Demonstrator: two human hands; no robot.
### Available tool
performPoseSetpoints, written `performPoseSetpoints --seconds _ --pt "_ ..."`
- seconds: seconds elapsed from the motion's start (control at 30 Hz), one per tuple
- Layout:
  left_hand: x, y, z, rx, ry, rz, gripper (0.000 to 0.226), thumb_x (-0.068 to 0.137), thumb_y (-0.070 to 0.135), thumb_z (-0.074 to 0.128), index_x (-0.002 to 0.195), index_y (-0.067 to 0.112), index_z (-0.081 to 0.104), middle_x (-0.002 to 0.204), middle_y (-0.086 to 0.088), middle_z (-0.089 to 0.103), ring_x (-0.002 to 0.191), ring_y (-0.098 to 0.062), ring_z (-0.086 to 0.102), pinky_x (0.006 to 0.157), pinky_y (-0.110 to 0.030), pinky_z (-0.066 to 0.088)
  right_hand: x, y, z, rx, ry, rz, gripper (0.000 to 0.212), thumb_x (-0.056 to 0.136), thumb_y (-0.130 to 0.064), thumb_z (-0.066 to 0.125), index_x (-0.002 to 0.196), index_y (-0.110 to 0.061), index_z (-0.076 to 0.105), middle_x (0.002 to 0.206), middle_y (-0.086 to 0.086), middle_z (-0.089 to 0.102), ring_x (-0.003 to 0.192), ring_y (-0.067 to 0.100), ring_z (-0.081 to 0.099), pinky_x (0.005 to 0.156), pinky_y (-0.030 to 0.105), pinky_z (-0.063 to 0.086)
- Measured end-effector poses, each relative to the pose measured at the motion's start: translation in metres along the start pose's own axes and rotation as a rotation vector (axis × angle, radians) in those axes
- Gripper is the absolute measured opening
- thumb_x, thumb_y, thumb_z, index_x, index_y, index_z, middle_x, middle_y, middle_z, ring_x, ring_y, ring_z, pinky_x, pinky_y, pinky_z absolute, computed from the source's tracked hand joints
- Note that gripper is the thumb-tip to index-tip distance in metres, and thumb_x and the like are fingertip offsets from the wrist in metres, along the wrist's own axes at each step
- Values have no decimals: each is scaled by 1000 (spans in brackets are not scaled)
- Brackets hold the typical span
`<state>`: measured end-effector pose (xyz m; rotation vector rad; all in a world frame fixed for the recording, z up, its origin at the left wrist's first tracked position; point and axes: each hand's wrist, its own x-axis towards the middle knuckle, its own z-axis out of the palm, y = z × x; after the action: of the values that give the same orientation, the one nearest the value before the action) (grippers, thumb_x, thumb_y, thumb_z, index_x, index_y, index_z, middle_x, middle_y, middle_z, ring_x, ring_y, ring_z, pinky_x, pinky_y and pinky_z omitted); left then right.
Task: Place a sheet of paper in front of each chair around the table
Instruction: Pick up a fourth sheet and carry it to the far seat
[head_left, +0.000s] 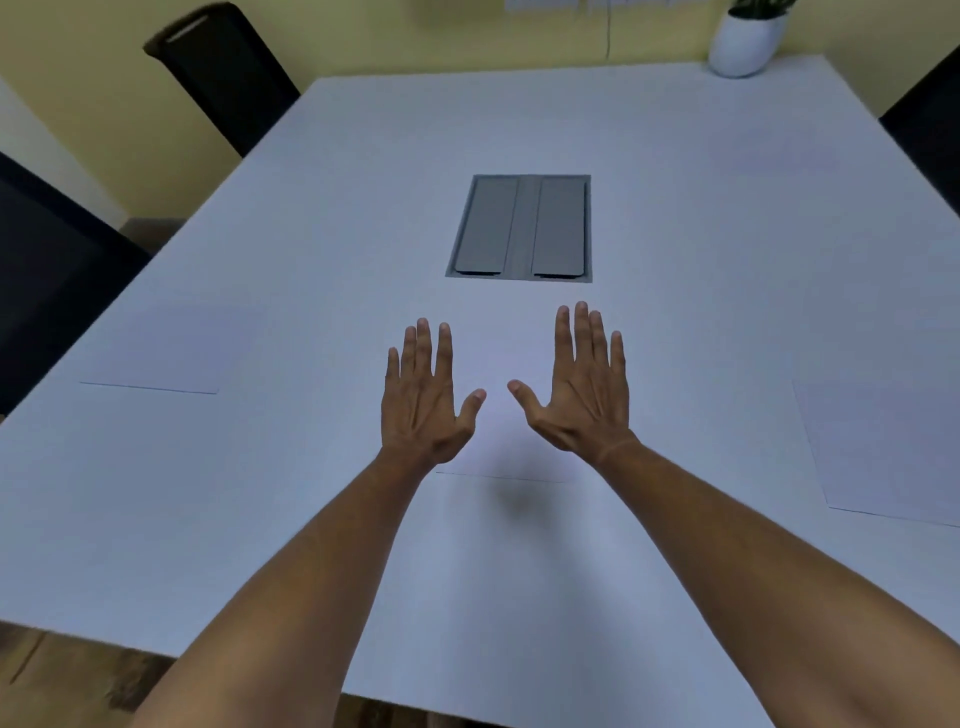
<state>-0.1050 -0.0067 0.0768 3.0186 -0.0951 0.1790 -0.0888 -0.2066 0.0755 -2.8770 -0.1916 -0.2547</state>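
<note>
Both hands hover flat over a white sheet of paper (498, 441) lying in the middle of the white table (363, 234). My left hand (423, 400) and my right hand (582, 384) have fingers spread and hold nothing. A second sheet (166, 358) lies near the table's left edge, in front of a black chair (47, 270). A third sheet (883, 447) lies at the right edge. Another black chair (223, 73) stands at the far left, and part of one more chair (930, 130) shows at the right.
A grey cable hatch (522, 228) is set into the table's centre, just beyond my fingertips. A white pot with a plant (745, 44) stands at the far right corner. Yellow wall lies behind; wooden floor shows below the near edge.
</note>
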Motion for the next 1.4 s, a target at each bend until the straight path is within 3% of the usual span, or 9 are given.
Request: performPoseSetpoints --seconds 0.27,0.4,0.6,0.73,0.83,1.1,1.2,1.3,1.4 --pt "45 -16 61 -85 -136 49 86 94 61 31 154 18 -13 163 -12 -13 151 -27 -9 120 -40 -3 25 8 50 -22 -109 154 102 86 -75 31 157 -13 -6 166 13 -7 153 29 -8 123 48 -5" --pt "61 -26 84 -166 -249 -16 83 95 56 38 156 16 -1 163 -16 1 149 -33 8 117 -45 19 34 6 75 13 -193 241 102 87 -75 34 157 -12 -5 166 13 -3 153 28 -3 124 46 -1" --pt "75 -38 108 -282 -332 -163 81 92 47 54 153 9 18 143 -19 27 130 -35 30 99 -46 40 44 2 96 208 -251 530 92 87 -57 57 154 -6 18 156 17 30 141 34 28 110 47 31" --pt "80 -33 117 -391 -361 -336 83 89 42 61 151 7 19 138 -20 28 127 -39 32 98 -47 40 48 6 109 324 -312 772 67 87 -45 66 134 -3 43 136 17 43 129 36 37 98 45 41" --pt "84 -26 121 -426 -358 -437 80 87 39 63 148 5 24 137 -21 29 126 -41 34 97 -46 41 48 6 114 320 -346 831 57 86 -40 70 124 -4 47 130 17 43 125 36 40 95 46 43" --pt "91 -26 126 -508 -356 -527 72 87 36 64 142 3 31 134 -22 33 123 -42 39 94 -44 41 53 8 112 354 -373 861 63 81 -32 78 125 -3 45 129 19 43 121 40 45 91 41 45" --pt "95 -33 130 -598 -347 -547 58 89 33 61 136 4 43 132 -18 44 120 -37 50 93 -39 42 55 8 110 390 -380 882 66 80 -31 79 128 -4 44 130 19 45 122 40 47 95 42 45" --pt "97 -38 133 -687 -297 -546 35 92 24 59 122 7 55 117 -12 63 106 -30 60 86 -32 45 55 10 110 428 -382 902 67 79 -31 79 130 -6 42 131 18 45 123 40 47 97 43 44" --pt "98 -41 134 -765 -261 -565 22 92 16 59 113 8 59 97 -6 66 86 -24 60 75 -26 42 54 12 111 458 -370 905 72 79 -31 80 134 -9 40 131 17 44 125 38 45 98 44 44"
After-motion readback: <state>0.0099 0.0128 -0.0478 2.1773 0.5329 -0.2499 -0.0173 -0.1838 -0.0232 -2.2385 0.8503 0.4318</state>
